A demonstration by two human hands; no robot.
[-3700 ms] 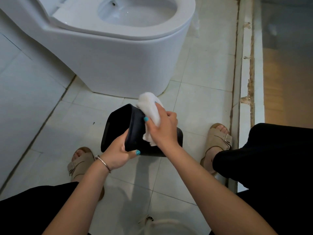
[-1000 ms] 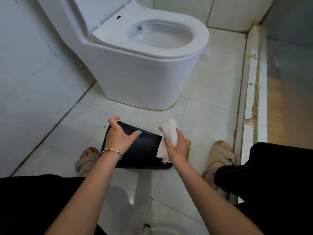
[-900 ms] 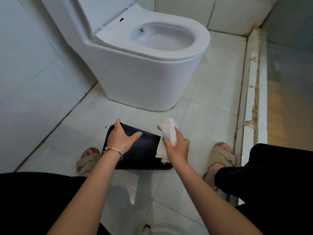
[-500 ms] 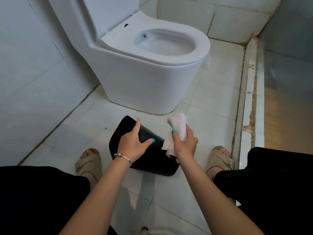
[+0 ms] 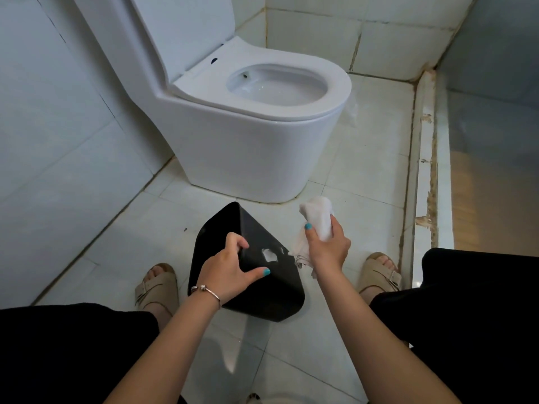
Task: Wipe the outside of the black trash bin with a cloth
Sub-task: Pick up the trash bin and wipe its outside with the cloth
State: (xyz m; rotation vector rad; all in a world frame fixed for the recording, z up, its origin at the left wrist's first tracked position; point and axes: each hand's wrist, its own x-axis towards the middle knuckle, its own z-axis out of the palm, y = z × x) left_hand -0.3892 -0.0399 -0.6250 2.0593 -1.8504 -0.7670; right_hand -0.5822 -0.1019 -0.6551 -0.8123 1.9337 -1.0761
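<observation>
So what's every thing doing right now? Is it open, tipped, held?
Black trash bin: tipped over, base facing up and away, held off upright.
White cloth: bunched up, held beside the bin, its loose end at the bin's side.
Left hand: grip closed on the bin.
Right hand: grip closed on the cloth.
Toilet: lid up, seat down.

your left hand grips the tipped black bin from above, fingers spread over its top edge. your right hand clutches the white cloth, just right of the bin. the toilet stands beyond your fingertips.
</observation>
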